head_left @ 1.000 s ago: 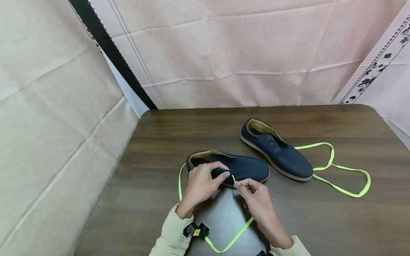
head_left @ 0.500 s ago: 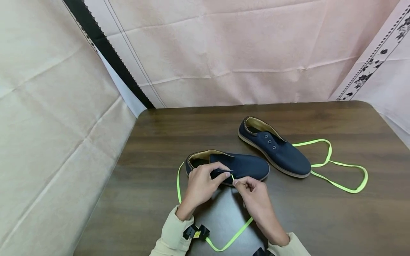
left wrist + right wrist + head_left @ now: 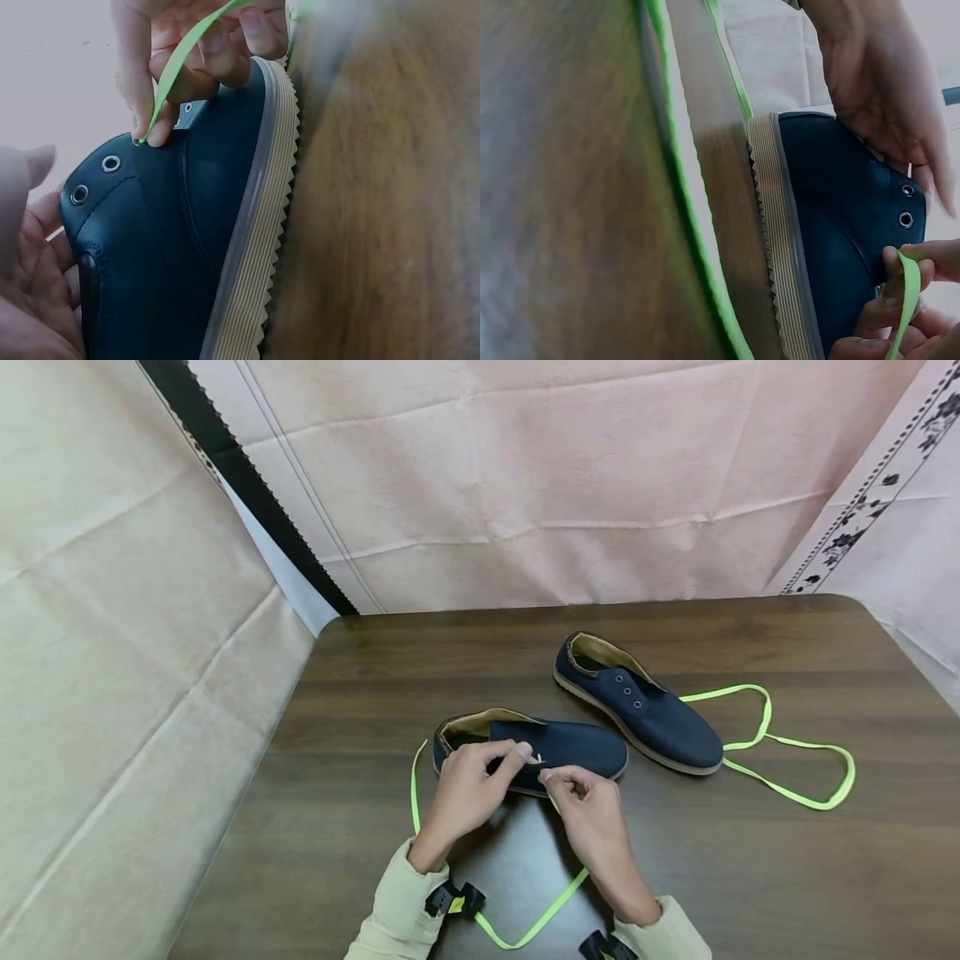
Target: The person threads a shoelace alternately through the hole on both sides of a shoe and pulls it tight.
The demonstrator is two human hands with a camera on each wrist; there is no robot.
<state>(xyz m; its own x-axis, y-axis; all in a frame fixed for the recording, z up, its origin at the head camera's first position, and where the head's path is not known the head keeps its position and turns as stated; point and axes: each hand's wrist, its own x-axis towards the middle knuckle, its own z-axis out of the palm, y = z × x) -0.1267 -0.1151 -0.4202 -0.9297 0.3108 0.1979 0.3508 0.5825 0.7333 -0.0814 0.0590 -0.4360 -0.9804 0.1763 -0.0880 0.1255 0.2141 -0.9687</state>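
A navy shoe (image 3: 581, 747) with a tan ribbed sole lies sideways on the table, its eyelet flap toward me. My left hand (image 3: 472, 785) holds this flap, fingers curled behind it inside the opening. Its thumb (image 3: 37, 166) is raised off the flap's outer face. My right hand (image 3: 588, 810) pinches a bright green flat shoelace (image 3: 172, 75) between thumb and forefinger, right at the eyelet closest to the toe. A pale lace tip (image 3: 537, 759) shows past the flap, near the left thumb. Two metal eyelets (image 3: 906, 220) beside it have no lace through them.
A second navy shoe (image 3: 637, 706) stands behind to the right, with a green lace (image 3: 813, 746) looping out from it. The lace in hand trails over the brown wooden table (image 3: 787, 877) toward me and past the left wrist. Pale cloth (image 3: 525, 485) hangs behind.
The left thumb has lifted from the flap's outer face toward the opening. The right fingertips have come closer to the eyelet, and a pale tip now shows beyond it.
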